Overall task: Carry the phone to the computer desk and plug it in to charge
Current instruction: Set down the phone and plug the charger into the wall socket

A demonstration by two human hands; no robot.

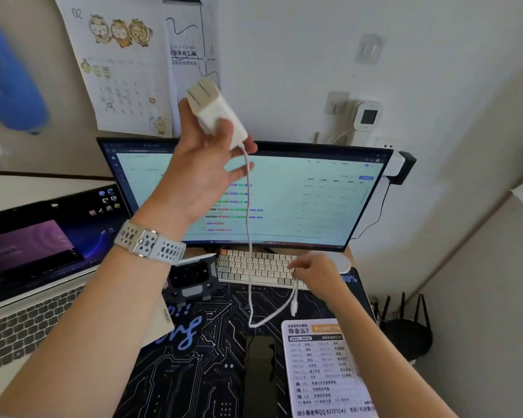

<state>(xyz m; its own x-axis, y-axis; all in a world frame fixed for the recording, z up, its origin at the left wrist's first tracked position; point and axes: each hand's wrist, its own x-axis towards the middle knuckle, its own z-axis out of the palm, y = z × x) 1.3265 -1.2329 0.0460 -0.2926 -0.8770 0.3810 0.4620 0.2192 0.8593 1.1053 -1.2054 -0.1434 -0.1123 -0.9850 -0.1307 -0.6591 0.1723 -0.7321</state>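
Observation:
My left hand (200,164) is raised in front of the monitor and holds a white charger brick (215,113) with its prongs pointing up. A white cable (249,236) hangs from the brick down to the desk mat and loops back up to my right hand (317,274), which pinches it over the keyboard. The cable's plug end (294,307) dangles below that hand. The black phone (260,375) lies flat on the dark mat, near the front, below the cable loop.
A curved monitor (314,194) stands behind a white keyboard (254,267). An open laptop (43,267) sits at left. A wall socket (385,144) and power strip (400,167) are behind the monitor's right end. A printed card (323,369) lies right of the phone. A black stool (405,333) stands beside the desk.

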